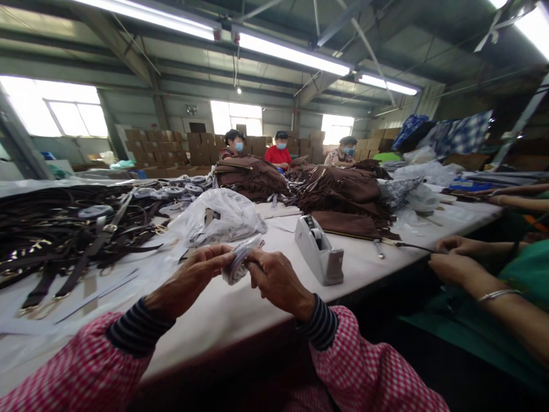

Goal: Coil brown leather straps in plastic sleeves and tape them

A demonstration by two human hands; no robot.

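Observation:
Between my two hands, above the table's near edge, is a rolled-up bundle in clear plastic wrap (pixel 235 268), perhaps a coiled strap. My left hand (pixel 195 272) pinches its left side between thumb and fingers. On the other side my right hand (pixel 277 277) is closed on its right edge, fingers curled in. A grey tape dispenser (pixel 318 252) stands just right of my right hand. Behind the bundle lies a pile of clear plastic bags (pixel 218 214).
Dark straps with metal buckles (pixel 92 243) heap on the left, with wrapped coils (pixel 171 191) behind them. Brown bags (pixel 338 194) are piled beyond the dispenser. At right, a co-worker's hands (pixel 461 260) hold a strap near the table edge. Three people sit across the table.

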